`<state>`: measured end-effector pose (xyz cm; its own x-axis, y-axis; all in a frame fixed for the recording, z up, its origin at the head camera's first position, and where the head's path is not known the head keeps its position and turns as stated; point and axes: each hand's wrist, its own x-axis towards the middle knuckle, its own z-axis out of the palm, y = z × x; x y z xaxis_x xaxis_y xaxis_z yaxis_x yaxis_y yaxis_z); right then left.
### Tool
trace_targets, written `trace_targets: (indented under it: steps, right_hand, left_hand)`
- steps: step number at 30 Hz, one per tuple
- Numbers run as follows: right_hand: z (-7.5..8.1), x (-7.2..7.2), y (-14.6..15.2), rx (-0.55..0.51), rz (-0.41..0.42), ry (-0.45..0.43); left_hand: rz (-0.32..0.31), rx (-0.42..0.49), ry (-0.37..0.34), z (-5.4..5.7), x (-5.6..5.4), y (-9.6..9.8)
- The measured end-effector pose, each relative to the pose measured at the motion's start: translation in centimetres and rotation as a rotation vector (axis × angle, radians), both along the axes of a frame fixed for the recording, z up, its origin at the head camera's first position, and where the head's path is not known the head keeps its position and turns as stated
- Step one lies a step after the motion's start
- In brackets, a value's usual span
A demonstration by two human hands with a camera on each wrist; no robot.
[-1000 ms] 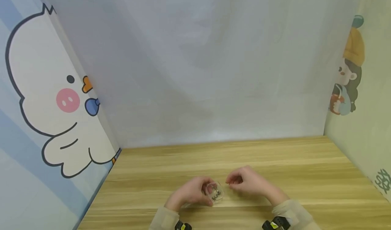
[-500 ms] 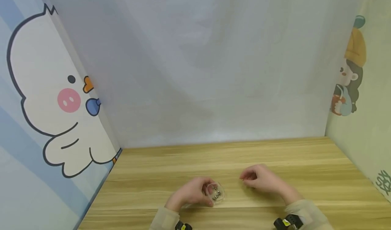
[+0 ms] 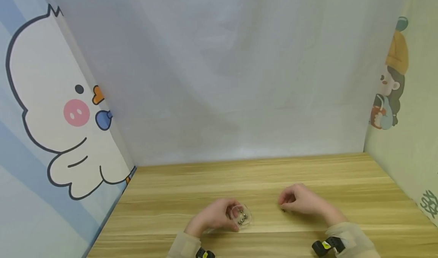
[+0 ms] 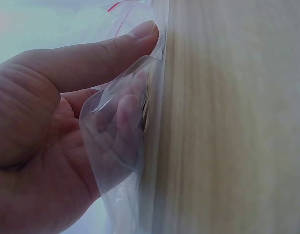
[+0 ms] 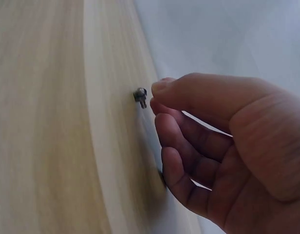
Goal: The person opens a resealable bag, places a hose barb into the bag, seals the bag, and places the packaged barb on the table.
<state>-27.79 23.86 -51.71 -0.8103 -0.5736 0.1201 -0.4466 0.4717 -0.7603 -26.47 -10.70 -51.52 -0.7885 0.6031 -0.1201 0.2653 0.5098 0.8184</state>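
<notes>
My left hand (image 3: 219, 214) grips a clear plastic zip bag (image 3: 249, 220), its mouth spread in a rounded opening. Several small dark metal screws (image 3: 242, 220) lie in the bag. In the left wrist view, the thumb presses along the clear film (image 4: 101, 141), with the other fingers behind it, and a red zip line shows above. To the right, my right hand (image 3: 302, 201) is low over the table, fingers loosely bent. A single small screw (image 5: 141, 96) lies on the wood just beyond its thumb and index fingertips, with a narrow gap between.
The light wood table (image 3: 191, 182) runs back to a grey-white curtain (image 3: 219, 79). Cartoon-printed panels stand at the left (image 3: 51, 79) and right (image 3: 410, 144). A black wrist camera (image 3: 328, 246) sits at the right sleeve.
My right hand has moved right, away from the bag, and a screw now shows under its fingertips. My left hand and the bag have stayed in place.
</notes>
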Motion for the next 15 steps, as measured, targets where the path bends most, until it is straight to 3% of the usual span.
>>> trace_targets:
  steps: [15]
  right_hand:
    - [0.0,0.3,1.2,0.058,0.029,-0.091]
  left_hand:
    - [0.001,-0.007,0.018,-0.2,0.0,0.0]
